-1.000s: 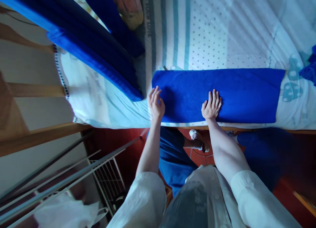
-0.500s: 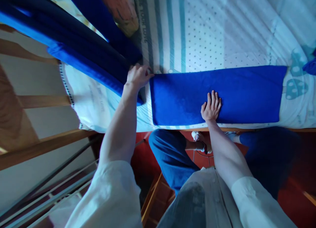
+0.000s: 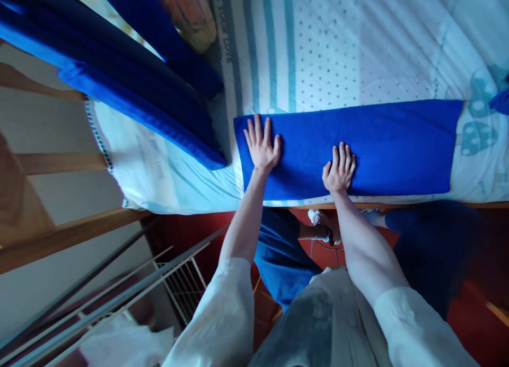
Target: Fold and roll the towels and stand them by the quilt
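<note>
A blue cloth (image 3: 401,149), folded into a long rectangle, lies flat along the near edge of the bed. My left hand (image 3: 262,147) rests on its left end, palm down, with the fingers spread toward the far edge. Near the cloth's middle my right hand (image 3: 340,168) lies flat, fingers stretched out and thumb apart. Neither hand grips anything. Left of the cloth, a stack of folded blue fabric (image 3: 159,118) slants across the bed, its near end a short gap away from the cloth's left edge.
The patterned bedsheet (image 3: 330,54) spreads beneath everything. Another bit of blue fabric (image 3: 500,103) shows at the right edge. A wooden bed frame (image 3: 79,234) and a white metal rack (image 3: 186,282) stand at the left. My knees are against the bed's near side.
My left hand has let go of the cloth's far left corner and moved right and nearer, now flat on the cloth. My right hand has stayed in place.
</note>
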`<action>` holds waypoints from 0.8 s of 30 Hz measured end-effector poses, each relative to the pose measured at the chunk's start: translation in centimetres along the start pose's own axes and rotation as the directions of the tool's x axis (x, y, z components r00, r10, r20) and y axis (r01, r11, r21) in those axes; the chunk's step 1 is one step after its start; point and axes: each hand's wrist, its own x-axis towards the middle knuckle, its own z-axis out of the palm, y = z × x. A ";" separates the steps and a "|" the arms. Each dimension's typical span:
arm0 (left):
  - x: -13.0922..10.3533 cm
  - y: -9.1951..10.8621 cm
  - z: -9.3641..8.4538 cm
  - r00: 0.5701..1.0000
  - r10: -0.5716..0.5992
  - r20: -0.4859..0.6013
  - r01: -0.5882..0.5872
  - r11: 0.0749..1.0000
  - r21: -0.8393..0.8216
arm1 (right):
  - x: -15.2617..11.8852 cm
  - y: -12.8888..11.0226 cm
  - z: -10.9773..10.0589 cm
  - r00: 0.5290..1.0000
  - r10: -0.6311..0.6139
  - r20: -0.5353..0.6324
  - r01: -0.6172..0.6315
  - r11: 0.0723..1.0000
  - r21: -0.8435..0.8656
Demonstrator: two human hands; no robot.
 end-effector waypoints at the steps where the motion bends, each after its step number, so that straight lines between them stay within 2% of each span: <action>1: 0.8 -1.0 -0.7 0.999 -0.049 -0.018 0.049 0.999 0.003 | 0.0 0.0 0.0 1.000 0.000 0.004 0.000 1.000 -0.008; 3: 2.0 -1.7 -1.9 0.993 -0.117 -0.031 0.117 0.993 -0.002 | 0.0 -0.1 -0.2 1.000 0.005 0.015 -0.005 1.000 -0.023; 4: 2.4 -1.4 -2.2 0.990 -0.135 -0.034 0.135 0.991 -0.006 | 0.1 -0.1 -0.2 1.000 0.009 0.021 -0.008 1.000 -0.029; 6: 2.4 0.4 -1.8 0.989 -0.137 -0.052 0.136 0.991 -0.011 | 0.1 -0.3 -0.4 1.000 0.012 0.027 -0.011 0.999 -0.035; 8: 1.6 3.3 -0.2 0.994 -0.090 -0.061 0.090 0.996 -0.007 | 0.1 -0.4 -0.5 1.000 0.010 0.029 -0.009 0.999 -0.038; 11: -0.2 7.6 3.1 0.999 0.031 0.010 -0.031 0.999 -0.012 | 0.0 -0.5 -0.5 0.999 0.012 0.037 -0.010 0.999 -0.042; 14: -1.2 10.1 5.3 0.996 0.074 0.057 -0.072 0.996 -0.045 | 0.0 -0.6 -0.5 0.998 0.032 0.062 -0.028 0.998 -0.056; 16: -1.3 10.5 5.8 0.997 0.060 0.046 -0.057 0.996 -0.063 | 0.1 -0.7 -0.5 0.995 0.048 0.084 -0.042 0.997 -0.065; 24: -1.0 10.3 5.7 0.999 0.043 -0.011 -0.044 0.990 -0.134 | 0.1 -1.0 -1.8 0.991 0.061 0.120 -0.058 0.998 -0.029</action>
